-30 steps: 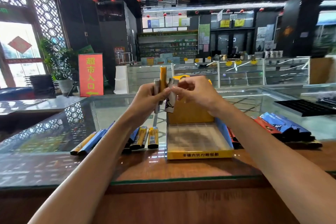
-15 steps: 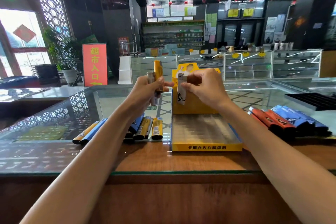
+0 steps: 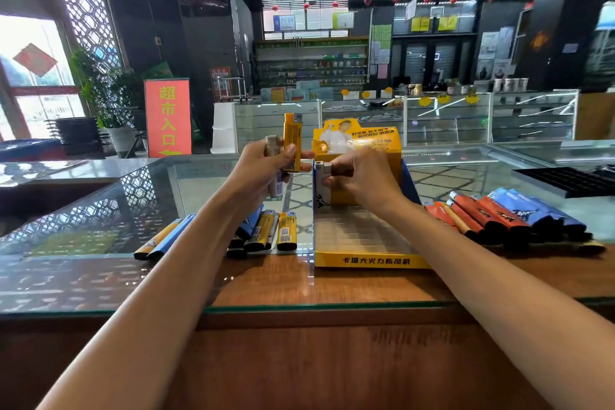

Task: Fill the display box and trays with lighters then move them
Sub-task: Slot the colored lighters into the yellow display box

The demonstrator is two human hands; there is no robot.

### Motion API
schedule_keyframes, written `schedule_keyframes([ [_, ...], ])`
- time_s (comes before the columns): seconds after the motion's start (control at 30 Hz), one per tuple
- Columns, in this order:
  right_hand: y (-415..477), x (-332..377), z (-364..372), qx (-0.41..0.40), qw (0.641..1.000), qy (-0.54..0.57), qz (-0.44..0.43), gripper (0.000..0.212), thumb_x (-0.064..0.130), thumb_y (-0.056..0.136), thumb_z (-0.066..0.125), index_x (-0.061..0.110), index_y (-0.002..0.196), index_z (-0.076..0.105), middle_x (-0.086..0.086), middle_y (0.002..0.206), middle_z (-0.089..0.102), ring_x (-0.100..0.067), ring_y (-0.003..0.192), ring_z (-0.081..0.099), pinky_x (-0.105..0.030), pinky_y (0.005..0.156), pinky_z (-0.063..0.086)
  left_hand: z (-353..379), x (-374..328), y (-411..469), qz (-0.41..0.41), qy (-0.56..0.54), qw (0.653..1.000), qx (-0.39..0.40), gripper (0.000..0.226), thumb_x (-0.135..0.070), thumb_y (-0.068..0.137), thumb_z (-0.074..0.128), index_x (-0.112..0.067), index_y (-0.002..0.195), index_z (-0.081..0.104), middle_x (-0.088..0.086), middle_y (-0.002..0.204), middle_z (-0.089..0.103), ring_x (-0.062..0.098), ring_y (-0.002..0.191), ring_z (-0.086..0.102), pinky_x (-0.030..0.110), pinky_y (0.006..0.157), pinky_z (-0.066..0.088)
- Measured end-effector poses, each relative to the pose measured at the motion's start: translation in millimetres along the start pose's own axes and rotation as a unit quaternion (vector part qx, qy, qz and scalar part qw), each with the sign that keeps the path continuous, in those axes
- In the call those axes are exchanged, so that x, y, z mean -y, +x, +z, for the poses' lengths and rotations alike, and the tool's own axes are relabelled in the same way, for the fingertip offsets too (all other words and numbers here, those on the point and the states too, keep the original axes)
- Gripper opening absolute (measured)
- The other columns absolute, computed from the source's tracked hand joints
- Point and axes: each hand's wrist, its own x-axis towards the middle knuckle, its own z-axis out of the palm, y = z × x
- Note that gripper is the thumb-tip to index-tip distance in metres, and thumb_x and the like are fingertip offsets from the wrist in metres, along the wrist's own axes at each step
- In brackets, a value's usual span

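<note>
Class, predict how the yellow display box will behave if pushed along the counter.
The yellow display box looks like thin card with empty slots, so probably light and slides easily on the glossy counter. Its tall back panel might tip it if pushed high.

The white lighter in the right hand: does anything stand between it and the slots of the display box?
Nothing visible does. The right hand holds the white lighter upright at the back left corner of the display box, whose slots look empty. The left hand, with its yellow lighter, is apart to the left.
</note>
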Motion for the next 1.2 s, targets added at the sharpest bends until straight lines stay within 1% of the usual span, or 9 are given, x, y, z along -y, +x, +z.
schedule_keyframes([
  [0.07, 0.8, -0.4, 1.4, 0.005, 1.0, -0.007, -0.004, 0.014, 0.018, 0.076, 0.074, 0.007, 0.086, 0.075, -0.006, 0.084, 0.073, -0.012, 0.075, 0.062, -0.026, 0.074, 0.051, -1.0, -0.8, -1.1, -0.003, -0.012, 1.0, 0.002, 0.012, -0.014, 0.098, 0.046, -0.009, 0.098, 0.057, -0.003, 0.091, 0.075, 0.008, 0.074, 0.069, 0.026, 0.062, 0.043],
  [0.17, 2.2, -0.1, 3.6, 0.004, 1.0, -0.017, 0.0, 0.014, 0.019, 0.076, 0.075, 0.007, 0.084, 0.075, -0.006, 0.081, 0.072, 0.004, 0.062, 0.05, -0.003, 0.06, 0.039, -2.8, -1.7, -2.4, -0.003, -0.011, 1.0, 0.016, 0.016, -0.018, 0.097, 0.047, -0.009, 0.102, 0.06, -0.005, 0.099, 0.074, 0.008, 0.075, 0.069, 0.025, 0.062, 0.042],
  [0.27, 1.9, -1.3, 7.5, 0.003, 0.999, -0.029, 0.028, 0.022, 0.023, 0.074, 0.074, 0.004, 0.086, 0.074, -0.007, 0.082, 0.071, 0.0, 0.065, 0.053, -0.006, 0.058, 0.038, -2.6, -2.5, -3.9, 0.005, -0.001, 0.999, 0.046, 0.022, -0.02, 0.097, 0.047, -0.007, 0.107, 0.061, -0.006, 0.106, 0.072, 0.007, 0.078, 0.069, 0.022, 0.06, 0.044],
  [0.43, 1.2, -5.2, 8.9, 0.032, 0.997, -0.032, 0.066, 0.024, 0.025, 0.074, 0.074, 0.004, 0.085, 0.073, -0.009, 0.083, 0.07, -0.015, 0.077, 0.063, -0.034, 0.075, 0.056, -0.8, -3.1, -5.0, 0.019, -0.016, 0.997, 0.076, 0.017, -0.019, 0.096, 0.048, -0.013, 0.104, 0.062, -0.005, 0.103, 0.073, 0.009, 0.078, 0.07, 0.016, 0.054, 0.045],
  [0.6, -0.3, -1.1, -3.0, 0.011, 0.997, -0.059, 0.043, 0.023, 0.028, 0.08, 0.07, 0.007, 0.088, 0.072, -0.004, 0.082, 0.069, -0.011, 0.07, 0.057, -0.022, 0.066, 0.046, -1.0, -2.6, -4.8, 0.008, -0.049, 0.99, 0.13, 0.023, -0.027, 0.09, 0.051, -0.012, 0.105, 0.061, -0.001, 0.096, 0.074, 0.012, 0.075, 0.068, 0.019, 0.057, 0.046],
  [0.7, 1.9, 4.3, -21.5, -0.026, 0.986, 0.15, 0.071, 0.014, 0.023, 0.088, 0.062, 0.013, 0.095, 0.07, -0.004, 0.081, 0.069, -0.012, 0.066, 0.059, -0.027, 0.062, 0.049, -0.8, -1.9, -5.3, -0.002, -0.084, 0.98, 0.182, 0.023, -0.027, 0.088, 0.052, -0.009, 0.101, 0.06, 0.001, 0.092, 0.072, 0.013, 0.071, 0.065, 0.018, 0.054, 0.046],
  [0.83, 2.5, 12.9, -31.7, 0.093, 0.901, 0.414, 0.092, 0.031, 0.018, 0.094, 0.048, 0.01, 0.123, 0.056, -0.009, 0.11, 0.063, -0.01, 0.084, 0.057, -0.023, 0.065, 0.041, 0.0, -2.4, -6.0, -0.018, -0.108, 0.966, 0.235, 0.031, -0.023, 0.092, 0.048, -0.004, 0.115, 0.056, 0.002, 0.091, 0.067, 0.013, 0.07, 0.06, 0.017, 0.052, 0.044],
  [1.0, 1.6, 15.5, -31.7, 0.132, 0.853, 0.5, 0.07, 0.026, 0.016, 0.089, 0.049, 0.013, 0.113, 0.059, -0.007, 0.107, 0.062, -0.016, 0.096, 0.058, -0.021, 0.072, 0.045, 1.2, -1.4, -6.6, -0.022, -0.089, 0.962, 0.257, 0.035, -0.024, 0.093, 0.046, 0.003, 0.113, 0.054, 0.009, 0.098, 0.067, 0.014, 0.072, 0.063, 0.018, 0.054, 0.045],
  [1.2, 3.8, 11.6, -32.3, 0.041, 0.843, 0.528, 0.1, 0.024, 0.02, 0.071, 0.061, 0.006, 0.091, 0.059, -0.008, 0.084, 0.061, -0.015, 0.075, 0.056, -0.02, 0.061, 0.042, -0.9, -2.0, -5.5, -0.028, -0.061, 0.975, 0.211, 0.04, -0.031, 0.092, 0.045, 0.0, 0.116, 0.057, 0.015, 0.111, 0.067, 0.017, 0.075, 0.066, 0.019, 0.054, 0.048],
])
